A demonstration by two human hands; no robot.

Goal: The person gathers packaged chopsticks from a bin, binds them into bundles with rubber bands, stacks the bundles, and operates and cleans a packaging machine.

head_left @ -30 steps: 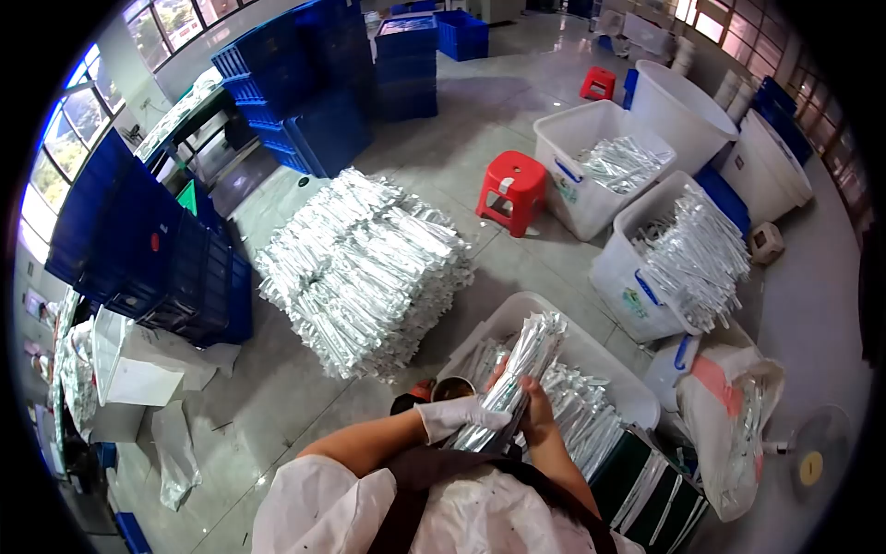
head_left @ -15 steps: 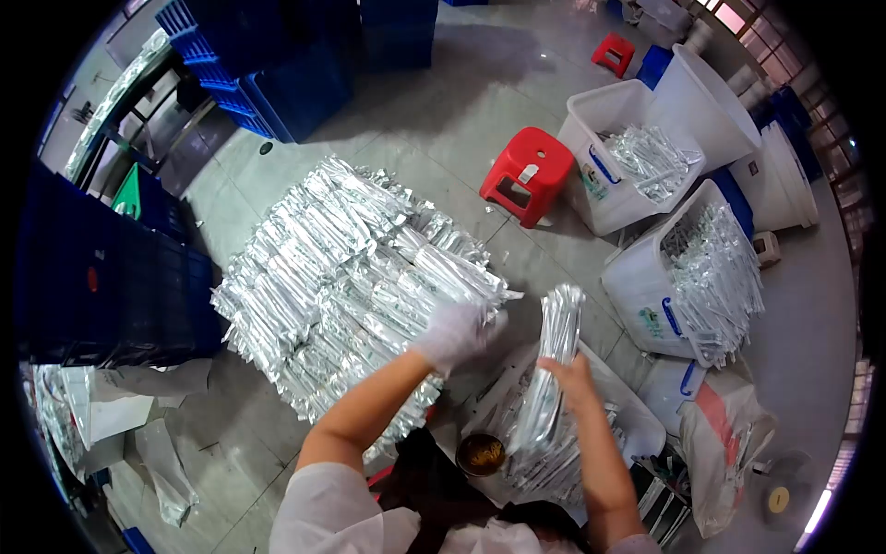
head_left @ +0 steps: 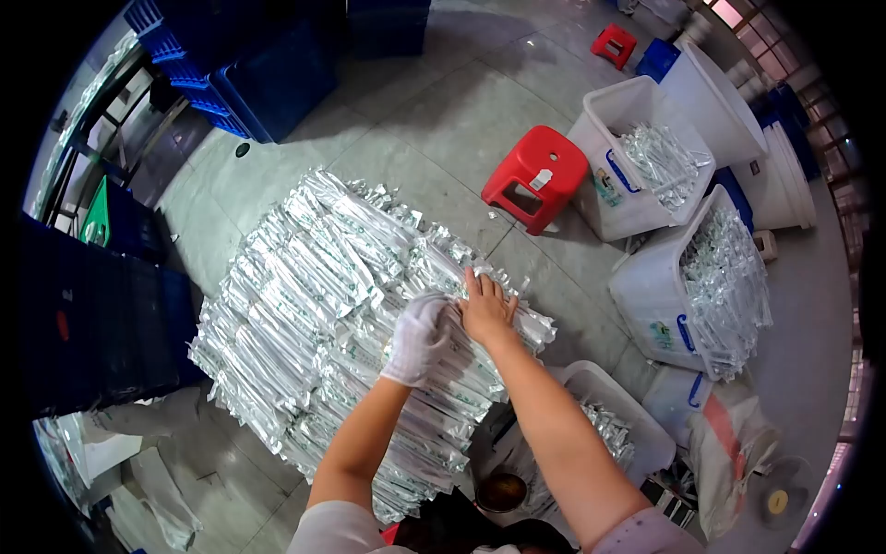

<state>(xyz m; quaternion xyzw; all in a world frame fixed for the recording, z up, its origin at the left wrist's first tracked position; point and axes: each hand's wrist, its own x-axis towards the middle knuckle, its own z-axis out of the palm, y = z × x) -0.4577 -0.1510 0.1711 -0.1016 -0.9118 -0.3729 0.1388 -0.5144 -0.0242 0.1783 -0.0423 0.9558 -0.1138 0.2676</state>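
Note:
A broad pile of long, thin silver foil packets (head_left: 305, 268) lies in front of me, stacked in rows. My left hand (head_left: 422, 340), in a white glove, is on the pile with its fingers curled over the packets. Close beside it, my bare right hand (head_left: 486, 307) rests on packets near the pile's right side, its fingers stretched and apart. Under my right forearm stands a white bin (head_left: 637, 415) with more loose silver packets inside. Next to that bin is a small round brown bowl (head_left: 501, 492); its contents are hard to make out.
Two white tubs, an upper one (head_left: 595, 157) and a lower one (head_left: 646, 305), hold silver packets at the right. A red stool (head_left: 544, 171) stands beyond the pile. Blue crates (head_left: 277, 83) are stacked at the back left, dark blue ones (head_left: 111, 314) at the left. A white sack (head_left: 729, 462) lies lower right.
My right hand has moved from above the white bin, where it held a bundle of silver packets, to the pile. The bundle is now at the pile. My left hand has shifted slightly left.

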